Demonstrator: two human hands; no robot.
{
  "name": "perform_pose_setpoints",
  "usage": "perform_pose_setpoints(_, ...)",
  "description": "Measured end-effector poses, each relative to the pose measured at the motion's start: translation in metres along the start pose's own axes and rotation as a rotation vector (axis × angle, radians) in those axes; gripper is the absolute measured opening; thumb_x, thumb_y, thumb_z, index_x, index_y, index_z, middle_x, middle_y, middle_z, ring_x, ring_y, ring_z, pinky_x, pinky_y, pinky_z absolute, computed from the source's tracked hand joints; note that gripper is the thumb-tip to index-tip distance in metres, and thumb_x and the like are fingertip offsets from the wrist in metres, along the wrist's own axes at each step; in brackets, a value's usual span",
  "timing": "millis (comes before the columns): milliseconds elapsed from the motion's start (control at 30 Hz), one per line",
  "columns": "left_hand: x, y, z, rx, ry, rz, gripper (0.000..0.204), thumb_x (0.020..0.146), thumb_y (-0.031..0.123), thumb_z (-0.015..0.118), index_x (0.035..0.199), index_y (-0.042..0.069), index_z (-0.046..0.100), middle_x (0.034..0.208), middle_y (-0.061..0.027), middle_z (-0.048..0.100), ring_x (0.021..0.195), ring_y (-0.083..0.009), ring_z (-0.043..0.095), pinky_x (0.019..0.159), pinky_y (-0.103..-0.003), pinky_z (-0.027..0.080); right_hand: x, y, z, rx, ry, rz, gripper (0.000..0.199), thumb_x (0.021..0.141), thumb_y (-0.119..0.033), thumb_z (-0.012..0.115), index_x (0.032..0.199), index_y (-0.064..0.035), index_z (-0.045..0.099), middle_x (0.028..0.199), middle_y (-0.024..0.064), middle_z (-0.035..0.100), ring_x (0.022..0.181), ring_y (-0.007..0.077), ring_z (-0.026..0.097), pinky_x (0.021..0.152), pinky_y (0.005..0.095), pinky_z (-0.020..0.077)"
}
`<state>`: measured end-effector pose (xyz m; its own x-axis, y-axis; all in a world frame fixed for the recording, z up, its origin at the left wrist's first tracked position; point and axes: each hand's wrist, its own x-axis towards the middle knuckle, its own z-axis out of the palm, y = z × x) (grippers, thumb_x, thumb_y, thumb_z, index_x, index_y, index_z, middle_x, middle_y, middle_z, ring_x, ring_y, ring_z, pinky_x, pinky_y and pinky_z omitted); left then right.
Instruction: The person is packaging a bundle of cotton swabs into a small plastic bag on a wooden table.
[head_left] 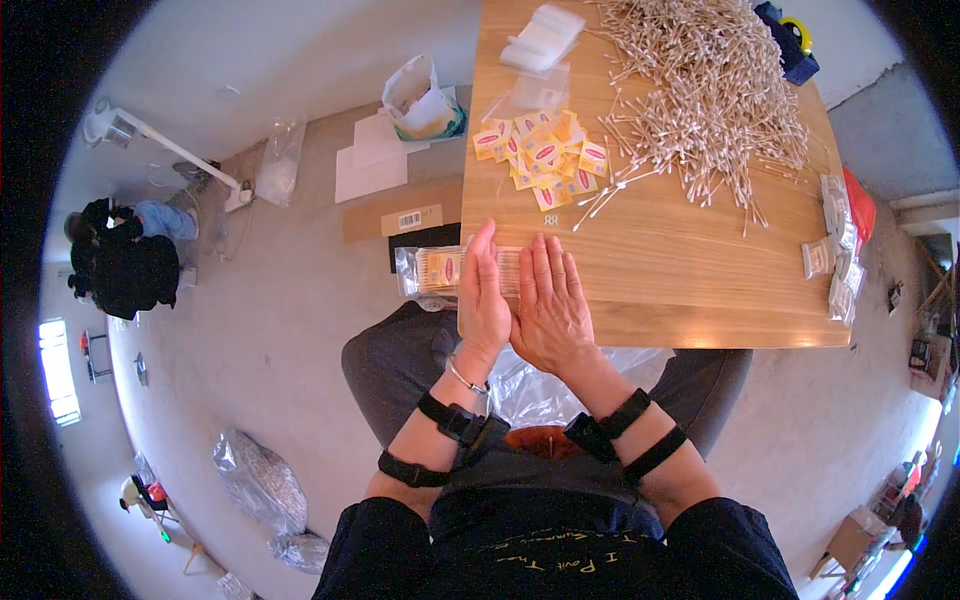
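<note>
Head view, and both bare hands sit together over the near left corner of the tabletop, thumb sides touching or nearly so: the left hand (484, 305) tipped up on edge, the right hand (553, 318) flat with its back up, all fingers straight rather than curled round anything. Beneath them runs the slim clear-plastic pack of cotton swabs with a yellow card (438, 270), its long axis crosswise to the fingers, the carded end poking out left of the left hand, past the edge of the light wood-grain table (680, 300). Left hand is nearer that end; right-hand fingers hide the other, so I can't tell where it stops, nor how hard either presses. Just beyond the fingertips, a loose pile of yellow-and-white cards (545, 165); farther ahead, a stack of clear plastic sleeves (543, 38); ahead and rightward, a huge heap of loose white-tipped swabs (710, 100).
</note>
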<state>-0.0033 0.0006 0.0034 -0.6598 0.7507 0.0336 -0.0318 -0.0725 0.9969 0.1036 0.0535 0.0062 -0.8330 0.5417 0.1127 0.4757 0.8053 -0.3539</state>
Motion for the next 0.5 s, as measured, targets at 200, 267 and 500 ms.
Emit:
perform_pose_setpoints(200, -0.001, 0.0, -0.001, -0.039, -0.004, -0.007, 0.052, 0.105, 0.034, 0.033, 0.142, -0.003, 0.037, 0.149, -0.0152, 0.036, 0.138, -0.0233, 0.033, 0.117, -0.037, 0.024, 0.0, -0.001, -0.003, -0.003, -0.036, -0.002, 0.072, 0.09, -0.039, 0.042, 0.141, 0.0114, 0.031, 0.151, 0.0294, 0.024, 0.144, 0.0411, 0.017, 0.118, 0.0475, 0.0108)
perform_pose_setpoints(267, 0.0, -0.002, -0.001, -0.051, -0.008, -0.009, 0.052, 0.105, 0.034, 0.033, 0.142, -0.002, 0.037, 0.149, -0.0151, 0.035, 0.139, -0.0231, 0.032, 0.117, -0.037, 0.023, 0.0, -0.003, -0.001, 0.023, -0.029, 0.027, 0.072, 0.09, -0.038, 0.042, 0.141, 0.0119, 0.031, 0.15, 0.0297, 0.024, 0.144, 0.0411, 0.017, 0.118, 0.0475, 0.0099)
perform_pose_setpoints(500, 0.002, -0.002, -0.009, -0.054, -0.086, -0.015, 0.051, 0.105, 0.033, 0.033, 0.142, -0.002, 0.036, 0.15, -0.0145, 0.034, 0.14, -0.0232, 0.03, 0.118, -0.038, 0.021, 0.006, -0.014, 0.003, -0.043, -0.019, 0.09, 0.072, 0.09, -0.037, 0.042, 0.14, 0.0132, 0.031, 0.15, 0.0308, 0.024, 0.144, 0.0418, 0.015, 0.119, 0.0479, 0.0081)
